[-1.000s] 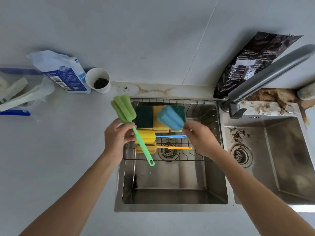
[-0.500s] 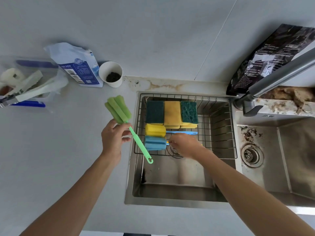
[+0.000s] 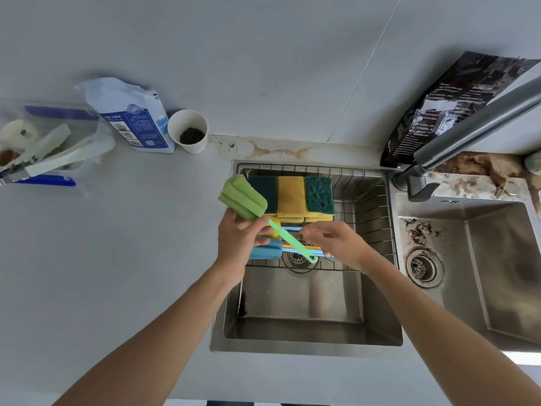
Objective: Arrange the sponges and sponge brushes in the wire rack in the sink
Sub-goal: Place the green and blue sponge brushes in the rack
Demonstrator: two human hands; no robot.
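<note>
Brushed steel sink [image 3: 307, 332], thin metal wire rack [image 3: 369, 212], porous green foam brush [image 3: 244, 197] on glossy plastic handle, rough scouring sponges [image 3: 319, 194], matt paper cup [image 3: 188, 134]

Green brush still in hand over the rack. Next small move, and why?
Probably lower the green sponge brush, which the left hand grips by the handle, into the wire rack beside the blue sponge brush. The other brushes and sponges already lie there; the right hand is close enough to guide the handle.
</note>
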